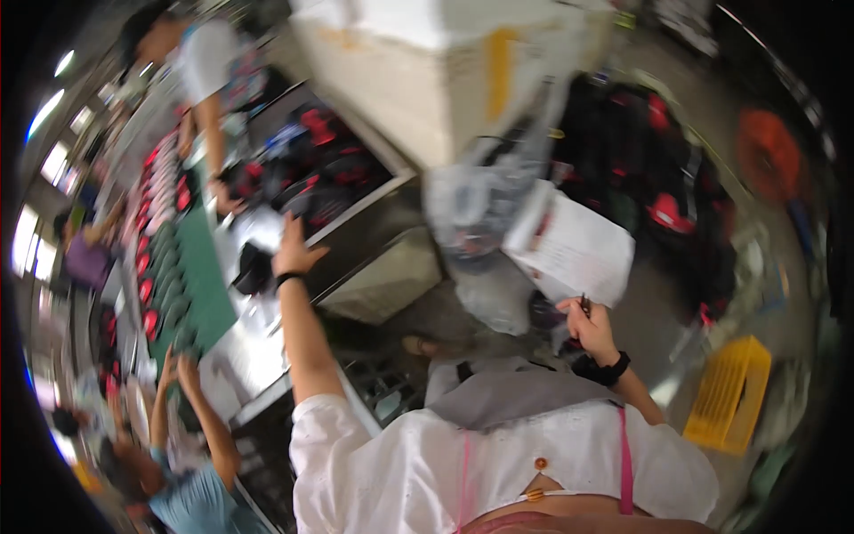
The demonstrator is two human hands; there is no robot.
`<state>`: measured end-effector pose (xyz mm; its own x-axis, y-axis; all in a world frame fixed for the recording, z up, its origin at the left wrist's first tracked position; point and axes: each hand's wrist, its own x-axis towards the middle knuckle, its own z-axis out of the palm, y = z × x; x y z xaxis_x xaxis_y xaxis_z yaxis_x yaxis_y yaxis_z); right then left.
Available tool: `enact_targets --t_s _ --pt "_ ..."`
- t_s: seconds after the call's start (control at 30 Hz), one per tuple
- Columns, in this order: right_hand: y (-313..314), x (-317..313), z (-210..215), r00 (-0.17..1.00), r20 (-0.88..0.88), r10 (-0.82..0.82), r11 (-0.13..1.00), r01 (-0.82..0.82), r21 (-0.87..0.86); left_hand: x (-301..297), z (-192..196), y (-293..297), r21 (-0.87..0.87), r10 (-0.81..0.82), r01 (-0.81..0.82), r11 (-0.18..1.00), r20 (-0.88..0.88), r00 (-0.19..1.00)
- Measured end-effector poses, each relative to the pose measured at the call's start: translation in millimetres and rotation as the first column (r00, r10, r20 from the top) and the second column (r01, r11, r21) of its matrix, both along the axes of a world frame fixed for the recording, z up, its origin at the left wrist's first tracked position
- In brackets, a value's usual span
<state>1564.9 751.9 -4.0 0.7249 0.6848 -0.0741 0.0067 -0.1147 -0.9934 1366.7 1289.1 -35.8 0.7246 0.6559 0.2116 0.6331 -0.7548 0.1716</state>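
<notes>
My left hand [296,252] reaches out to the left with its fingers apart, at the near corner of a metal bin [363,216]. Whether it touches the bin I cannot tell. Inside the bin lie several black and red parts [338,173]. Just left of that hand, a black rounded part [253,270] sits on the shiny metal table [258,316]. My right hand [594,334] is closed around a dark pen [584,304], close to the lower edge of white papers [583,249] with writing on them. The papers lean by a clear plastic bag [480,200].
A green conveyor belt [203,276] carries rows of dark, pale and red parts at left. Co-workers in a white shirt [206,62] and blue shirt [191,503] work beside it. Large pale box [382,84] ahead; heaped black-red parts [623,160] and yellow crate [729,396] at right.
</notes>
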Motion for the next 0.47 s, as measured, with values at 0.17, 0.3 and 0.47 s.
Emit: enact_targets --t_s 0.17,0.3,0.47 --pt "-112.0 10.2 -12.1 0.937 0.129 -0.324 0.944 0.328 -0.016 25.4 36.4 -57.3 0.002 0.387 -0.414 0.910 -0.362 0.848" --pt "-171.2 17.9 -44.0 0.723 0.178 -0.668 0.725 0.686 -0.068 29.9 -0.8 -48.2 0.151 0.504 -0.482 0.863 -0.316 0.804" --pt "-244.5 51.5 -109.4 0.491 0.278 -0.826 0.474 0.871 -0.130 55.5 -28.7 -32.7 0.294 0.648 -0.578 0.761 -0.304 0.699"
